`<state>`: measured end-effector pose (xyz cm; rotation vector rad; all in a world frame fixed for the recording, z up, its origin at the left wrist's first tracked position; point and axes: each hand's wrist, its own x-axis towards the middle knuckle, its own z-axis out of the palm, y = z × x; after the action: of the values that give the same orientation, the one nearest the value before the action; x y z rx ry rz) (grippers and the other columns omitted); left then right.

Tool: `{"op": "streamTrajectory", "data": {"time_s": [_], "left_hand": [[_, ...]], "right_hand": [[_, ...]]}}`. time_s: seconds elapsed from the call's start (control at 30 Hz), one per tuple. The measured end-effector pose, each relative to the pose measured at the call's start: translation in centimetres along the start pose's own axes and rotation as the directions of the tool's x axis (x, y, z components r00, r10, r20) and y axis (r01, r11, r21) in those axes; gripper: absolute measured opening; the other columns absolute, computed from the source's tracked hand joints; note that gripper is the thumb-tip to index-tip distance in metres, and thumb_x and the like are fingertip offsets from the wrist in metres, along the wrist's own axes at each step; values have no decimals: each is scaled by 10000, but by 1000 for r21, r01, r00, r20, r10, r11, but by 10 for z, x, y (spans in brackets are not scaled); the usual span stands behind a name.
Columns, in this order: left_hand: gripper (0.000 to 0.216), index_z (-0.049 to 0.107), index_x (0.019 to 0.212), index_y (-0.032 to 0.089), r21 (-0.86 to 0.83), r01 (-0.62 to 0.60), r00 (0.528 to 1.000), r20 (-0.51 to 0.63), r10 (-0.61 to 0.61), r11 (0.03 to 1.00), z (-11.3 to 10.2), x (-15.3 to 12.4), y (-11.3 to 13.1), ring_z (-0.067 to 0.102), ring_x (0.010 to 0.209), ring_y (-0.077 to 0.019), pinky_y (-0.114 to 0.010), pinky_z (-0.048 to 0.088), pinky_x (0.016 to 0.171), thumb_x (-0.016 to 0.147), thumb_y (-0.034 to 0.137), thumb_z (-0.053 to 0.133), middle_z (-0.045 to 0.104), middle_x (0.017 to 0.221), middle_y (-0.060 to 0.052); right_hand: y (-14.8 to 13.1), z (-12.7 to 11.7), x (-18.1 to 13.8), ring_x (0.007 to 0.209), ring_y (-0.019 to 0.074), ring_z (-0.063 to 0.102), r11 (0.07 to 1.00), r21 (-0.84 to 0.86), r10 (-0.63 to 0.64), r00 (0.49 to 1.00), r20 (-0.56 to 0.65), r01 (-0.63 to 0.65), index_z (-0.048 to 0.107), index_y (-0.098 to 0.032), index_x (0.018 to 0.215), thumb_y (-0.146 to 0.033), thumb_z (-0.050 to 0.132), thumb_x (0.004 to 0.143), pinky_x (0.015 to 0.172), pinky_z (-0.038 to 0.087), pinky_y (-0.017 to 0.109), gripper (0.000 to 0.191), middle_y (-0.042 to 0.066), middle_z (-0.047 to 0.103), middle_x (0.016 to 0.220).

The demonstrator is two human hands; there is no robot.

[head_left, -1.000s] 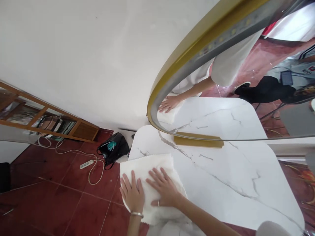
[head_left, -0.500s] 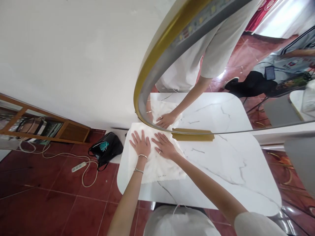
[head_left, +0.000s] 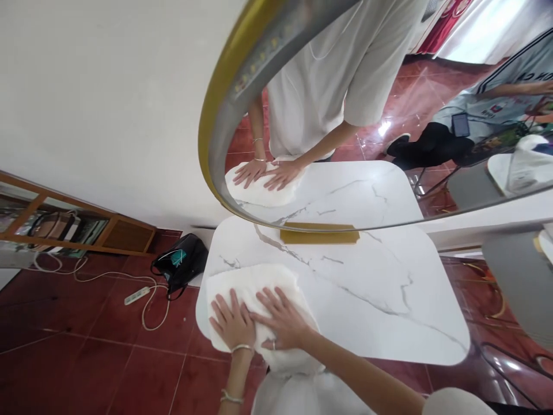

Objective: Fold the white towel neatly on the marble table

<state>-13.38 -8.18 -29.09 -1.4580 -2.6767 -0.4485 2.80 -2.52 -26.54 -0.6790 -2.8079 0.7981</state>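
A white cloth (head_left: 254, 285) lies on the near left corner of a white marble-patterned table (head_left: 367, 288). My left hand (head_left: 232, 324) presses flat on the cloth with fingers spread. My right hand (head_left: 280, 321), wearing a ring, lies flat beside it on the same cloth, fingers stretched out. A big round mirror with a gold frame (head_left: 224, 86) stands at the table's far edge on a gold base (head_left: 319, 235). It reflects both hands on the cloth and my white shirt.
A black bag (head_left: 179, 264) and a white power strip (head_left: 137, 295) with cable lie on the red tiled floor to the left. A low wooden shelf (head_left: 78, 225) runs along the white wall. The mirror also reflects a seated person at the right.
Both hands have drawn the cloth back from the mirror's base toward the table's near left corner. The view has shifted so the mirror shows more of my shirt.
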Motion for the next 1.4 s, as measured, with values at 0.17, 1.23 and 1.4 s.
{"op": "streamTrajectory", "data": {"time_s": [0.17, 1.23, 1.4], "left_hand": [[503, 414, 1422, 203, -131, -138, 979, 135, 155, 982, 22, -15, 93, 101, 1452, -346, -646, 152, 1108, 934, 318, 371, 245, 1547, -163], [254, 682, 951, 219, -569, -665, 416, 257, 872, 485, -74, 96, 131, 646, 849, -163, -274, 495, 768, 920, 283, 438, 709, 917, -31], [328, 683, 744, 197, -626, -627, 411, 241, 879, 464, -89, 103, 128, 646, 751, -160, -272, 483, 745, 916, 396, 486, 706, 762, -31]], "right_hand": [[50, -7, -77, 1442, 342, 125, 969, -124, 198, 972, -125, -213, 216, -325, 1495, -578, 492, 872, 1125, 155, 609, 727, 84, 162, 1574], [74, -138, -40, 900, 185, 640, 974, 149, 197, 964, -179, -172, 619, -244, 970, -240, 569, 867, 849, 472, 342, 115, 8, 698, 936], [86, -159, -59, 746, 177, 637, 923, 118, 371, 929, -17, -366, 681, -238, 834, -382, 552, 879, 692, 486, 274, 198, 11, 700, 807]]}}
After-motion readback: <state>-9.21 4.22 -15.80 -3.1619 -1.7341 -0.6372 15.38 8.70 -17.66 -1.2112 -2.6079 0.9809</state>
